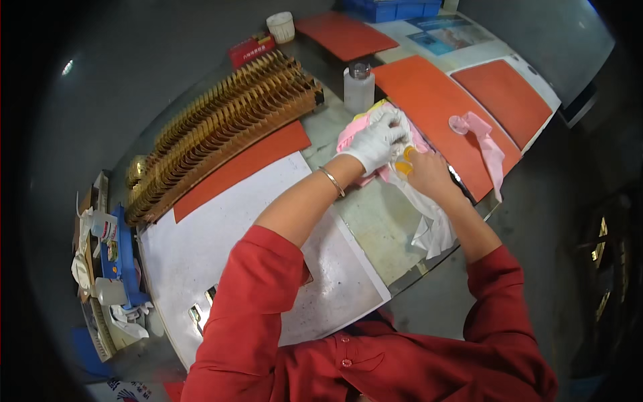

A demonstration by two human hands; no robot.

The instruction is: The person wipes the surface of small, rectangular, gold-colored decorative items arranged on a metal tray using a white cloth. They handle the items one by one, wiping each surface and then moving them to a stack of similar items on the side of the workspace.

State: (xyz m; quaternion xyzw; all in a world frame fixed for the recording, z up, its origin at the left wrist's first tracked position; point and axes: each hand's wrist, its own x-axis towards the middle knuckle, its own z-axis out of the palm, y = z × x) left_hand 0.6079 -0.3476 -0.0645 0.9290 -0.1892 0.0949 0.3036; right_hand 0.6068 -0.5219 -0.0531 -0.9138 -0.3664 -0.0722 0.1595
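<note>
Hands work a pink-and-white cloth [429, 201] on the counter [375, 221]: gloved left hand [378, 141] presses fingers together, bare right hand [425, 173] pinches it; nearby solvent bottle [359, 86] risks toppling.

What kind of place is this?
Likely a factory workbench for cleaning or polishing parts: long rack of gold-coloured pieces, red mats, a dispenser bottle, and a gloved left hand pressing cloths.

Both hands on a cloth bundle [388, 151] at the bench's [375, 221] far right, left hand [378, 141] on top, right hand [423, 173] just right of it, dispenser bottle [359, 86] behind, slotted rack [224, 130] far left, paper sheet [221, 248] before the rack, loose glove, probably, [485, 147] on a mat [435, 107] to the right.
</note>
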